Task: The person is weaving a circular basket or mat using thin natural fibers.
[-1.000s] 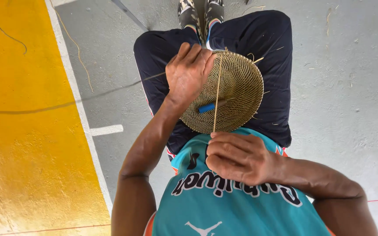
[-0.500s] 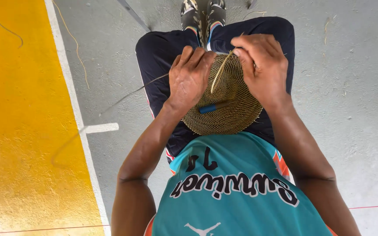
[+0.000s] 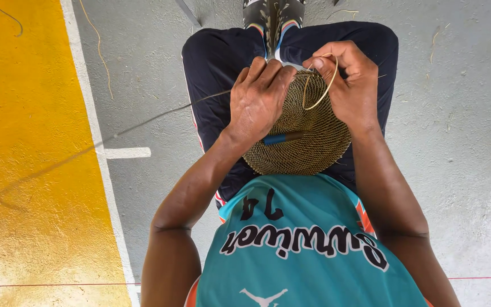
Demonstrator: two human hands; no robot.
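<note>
A round, tightly coiled straw-coloured woven disc (image 3: 308, 142) rests on my lap. My left hand (image 3: 257, 99) grips its far left rim, fingers curled over the edge. My right hand (image 3: 348, 77) is at the far right rim and pinches a thin pale fibre strand (image 3: 326, 91) that loops down over the weave. A blue-handled tool (image 3: 282, 138) lies across the disc near its middle. A long thin strand (image 3: 143, 122) trails left from the disc across the floor.
I sit on a grey concrete floor (image 3: 461, 142) with my legs in dark trousers (image 3: 217, 62) and my shoes (image 3: 274, 14) ahead. A white line (image 3: 95, 142) borders a yellow painted area (image 3: 24, 142) at the left. Loose fibre bits lie scattered.
My right hand rose from near my chest to the disc's far rim, drawing the strand through; the straight taut strand is now a small loop. The left hand kept its grip.
</note>
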